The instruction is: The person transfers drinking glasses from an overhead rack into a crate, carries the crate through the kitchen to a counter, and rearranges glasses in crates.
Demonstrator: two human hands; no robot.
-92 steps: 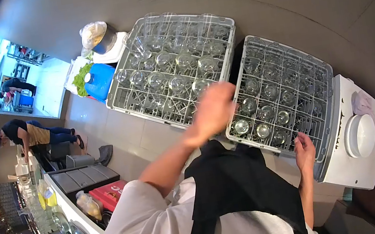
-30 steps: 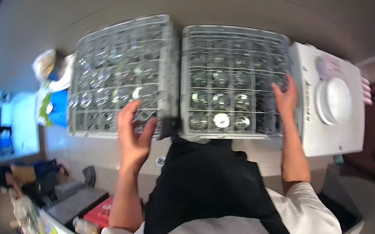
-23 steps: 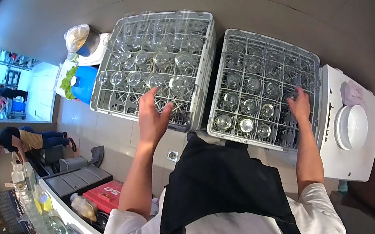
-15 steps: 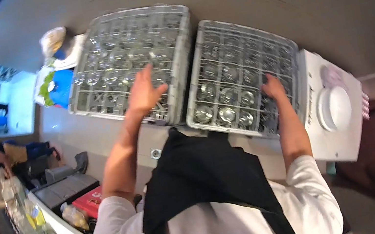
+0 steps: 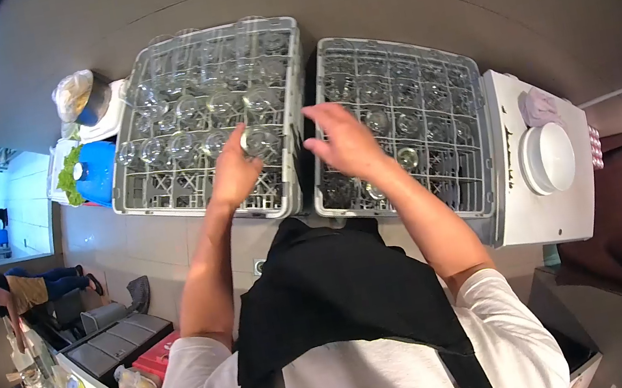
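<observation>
Two grey racks with gridded compartments hold clear glasses. My left hand (image 5: 236, 175) is over the near right part of the left rack (image 5: 203, 210), its fingertips beside a clear glass (image 5: 261, 141); whether they touch it is unclear. Over the left side of the right rack (image 5: 445, 209) is my right hand (image 5: 345, 141), its thumb and fingers apart, pointing toward the gap between the racks. Nothing shows in it. Its palm and wrist hide some of the glasses below.
White bowls (image 5: 550, 158) and a pinkish cloth (image 5: 539, 108) sit on a white surface at right. At left are a blue container (image 5: 98, 174), leafy greens (image 5: 69, 182), a bagged pot (image 5: 88, 100) and a red box (image 5: 156, 356). A person (image 5: 23, 291) stands beyond.
My right hand has moved left from the right rack's far right compartments to its left edge. My left hand stays over the left rack, its fingers now nearer a glass. The view has shifted.
</observation>
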